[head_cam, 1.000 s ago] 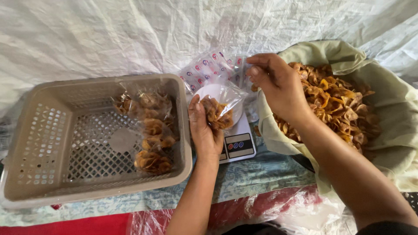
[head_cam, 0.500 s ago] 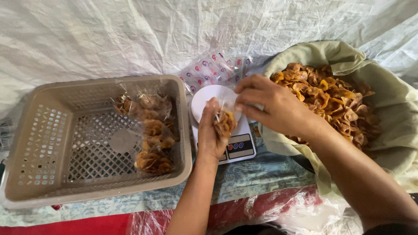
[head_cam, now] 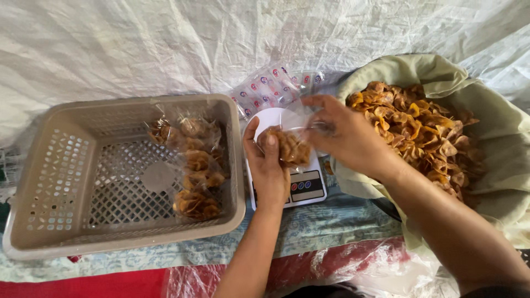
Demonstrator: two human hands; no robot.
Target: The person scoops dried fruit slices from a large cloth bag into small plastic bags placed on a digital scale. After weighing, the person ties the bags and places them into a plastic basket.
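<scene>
My left hand [head_cam: 266,165] holds a small clear plastic bag of fried chips [head_cam: 290,146] above a white digital kitchen scale [head_cam: 301,185]. The fingers of my right hand [head_cam: 345,135] grip the open top of that same bag, just right of my left hand. To the right, a large sack lined with pale green cloth [head_cam: 441,83] holds a heap of loose orange-brown chips [head_cam: 425,132]. On the left stands a beige perforated plastic basket [head_cam: 61,165] with several filled chip bags [head_cam: 193,171] lying along its right side.
A stack of empty clear printed bags [head_cam: 270,88] lies behind the scale. A crinkled white sheet [head_cam: 165,44] covers the ground behind. Patterned cloth [head_cam: 331,221] and red plastic [head_cam: 83,281] lie along the near edge.
My right hand came from the chip sack over to the bag in my left hand and now grips its top. The bag has lifted slightly off the scale's plate.
</scene>
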